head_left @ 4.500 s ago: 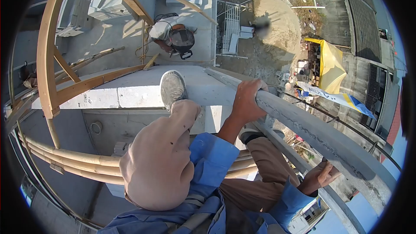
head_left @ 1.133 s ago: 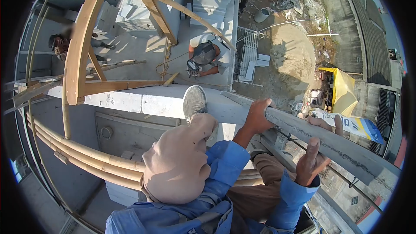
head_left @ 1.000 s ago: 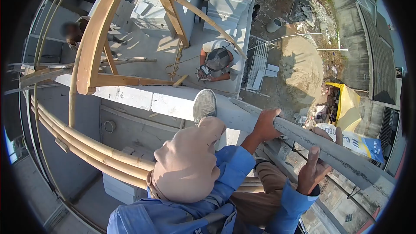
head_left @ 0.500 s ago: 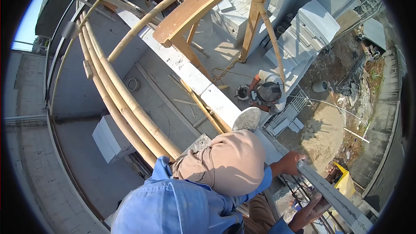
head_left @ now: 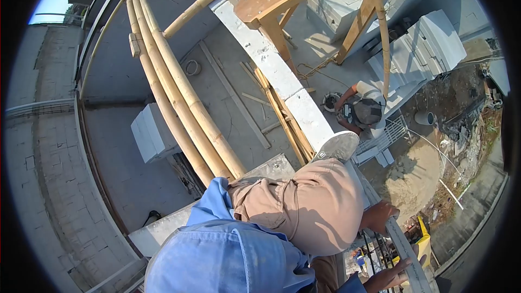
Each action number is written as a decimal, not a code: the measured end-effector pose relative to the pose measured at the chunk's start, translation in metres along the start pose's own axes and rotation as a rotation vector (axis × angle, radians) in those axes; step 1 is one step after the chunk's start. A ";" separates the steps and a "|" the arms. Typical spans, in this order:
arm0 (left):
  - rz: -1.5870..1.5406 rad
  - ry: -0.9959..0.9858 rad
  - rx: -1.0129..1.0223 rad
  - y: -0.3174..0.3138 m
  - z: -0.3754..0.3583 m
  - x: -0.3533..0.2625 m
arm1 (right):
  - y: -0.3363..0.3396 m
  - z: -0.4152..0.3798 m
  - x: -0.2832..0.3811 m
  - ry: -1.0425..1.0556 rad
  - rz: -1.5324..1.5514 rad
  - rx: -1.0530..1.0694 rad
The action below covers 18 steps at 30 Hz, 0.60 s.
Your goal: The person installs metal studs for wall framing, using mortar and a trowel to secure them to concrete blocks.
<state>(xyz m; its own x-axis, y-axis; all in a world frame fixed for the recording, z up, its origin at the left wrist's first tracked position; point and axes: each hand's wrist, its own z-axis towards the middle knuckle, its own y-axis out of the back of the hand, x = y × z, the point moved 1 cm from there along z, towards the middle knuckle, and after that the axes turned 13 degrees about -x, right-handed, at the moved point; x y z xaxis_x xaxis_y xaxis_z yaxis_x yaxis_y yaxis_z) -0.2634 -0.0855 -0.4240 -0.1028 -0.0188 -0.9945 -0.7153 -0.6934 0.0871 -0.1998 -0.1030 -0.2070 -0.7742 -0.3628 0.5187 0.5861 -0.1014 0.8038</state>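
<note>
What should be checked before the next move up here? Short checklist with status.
1. Left hand on the rail: ok, fingers wrapped over it.
2. Right hand on the rail: cannot tell, it sits at the frame edge by the rail and the grip is not clear.
3. Shoe on the wall top: ok, sole rests on the white ledge.
4. Other foot: cannot tell, hidden behind the knee.
5. Area below: not ok, a person crouches on the slab almost under the ledge.
6. Harness or tie-off: cannot tell, none visible.
</note>
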 end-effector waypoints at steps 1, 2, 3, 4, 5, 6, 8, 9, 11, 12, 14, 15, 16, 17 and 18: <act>0.018 0.033 0.009 -0.001 -0.001 -0.001 | 0.002 0.002 0.002 0.013 -0.016 0.000; 0.011 0.041 0.014 0.000 -0.001 -0.003 | 0.003 0.004 0.004 0.029 -0.028 -0.002; -0.002 0.040 0.010 0.003 -0.002 -0.005 | 0.003 0.006 0.005 0.047 -0.037 -0.005; -0.012 0.036 0.005 0.005 -0.002 -0.005 | 0.004 0.008 0.006 0.066 -0.042 -0.010; -0.016 0.036 0.009 0.006 -0.002 -0.006 | 0.004 0.009 0.006 0.083 -0.047 -0.017; -0.055 0.032 -0.009 0.009 -0.001 -0.006 | 0.005 0.008 0.006 0.088 -0.044 -0.009; -0.105 0.030 -0.021 0.012 -0.001 -0.009 | 0.004 0.007 0.002 0.036 0.027 -0.021; -0.077 0.055 0.040 0.013 0.001 -0.007 | 0.002 0.008 -0.002 0.007 0.053 -0.036; -0.072 0.073 0.121 0.018 0.005 -0.011 | -0.003 0.011 -0.007 -0.019 0.146 -0.011; -0.035 0.091 0.138 0.021 0.005 -0.011 | -0.001 0.010 -0.016 -0.022 0.190 -0.006; 0.007 0.121 0.202 0.023 0.007 -0.011 | -0.002 0.009 -0.022 -0.037 0.271 -0.013; 0.018 0.139 0.249 0.022 0.007 -0.010 | -0.004 0.007 -0.019 -0.049 0.299 -0.029; 0.017 0.122 0.220 0.027 0.006 -0.013 | -0.005 0.006 -0.016 -0.064 0.313 -0.049; 0.020 0.107 0.191 0.028 0.003 -0.012 | -0.007 0.004 -0.013 -0.078 0.322 -0.073; -0.001 0.100 0.237 0.026 0.002 -0.013 | -0.007 0.003 -0.011 -0.098 0.316 -0.097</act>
<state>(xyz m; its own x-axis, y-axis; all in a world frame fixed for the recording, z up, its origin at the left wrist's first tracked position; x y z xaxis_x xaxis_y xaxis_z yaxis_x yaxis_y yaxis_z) -0.2822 -0.1022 -0.4089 -0.0417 -0.0974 -0.9944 -0.8588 -0.5051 0.0855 -0.1960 -0.0959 -0.2176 -0.5672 -0.2998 0.7671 0.8171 -0.0876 0.5699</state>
